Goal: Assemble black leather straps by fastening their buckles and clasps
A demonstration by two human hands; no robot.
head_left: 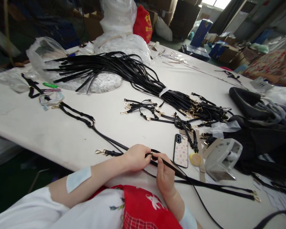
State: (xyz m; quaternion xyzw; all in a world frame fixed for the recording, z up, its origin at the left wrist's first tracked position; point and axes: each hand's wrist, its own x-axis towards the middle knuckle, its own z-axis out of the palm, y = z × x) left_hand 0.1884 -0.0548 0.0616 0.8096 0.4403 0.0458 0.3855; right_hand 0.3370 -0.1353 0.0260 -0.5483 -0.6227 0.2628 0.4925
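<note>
Both hands meet at the near edge of the white table. My left hand [138, 157] has its fingers closed round a black strap [112, 140] that runs off to the left and ends in gold clasps. Pinched in my right hand [165, 173] is a section of black strap beside a small gold piece of hardware [152, 154]. From there the straps continue right to a gold clasp [256, 197]. A short strap end with a gold hook [100, 152] lies left of my left hand.
A tied bundle of black straps [124, 68] crosses the table [62, 133]. Shorter straps with clasps [143, 106], a phone [181, 151], a yellow disc [195, 159], a tape dispenser [222, 162] and a black bag [264, 136] lie nearby. Another person [267, 68] is at right.
</note>
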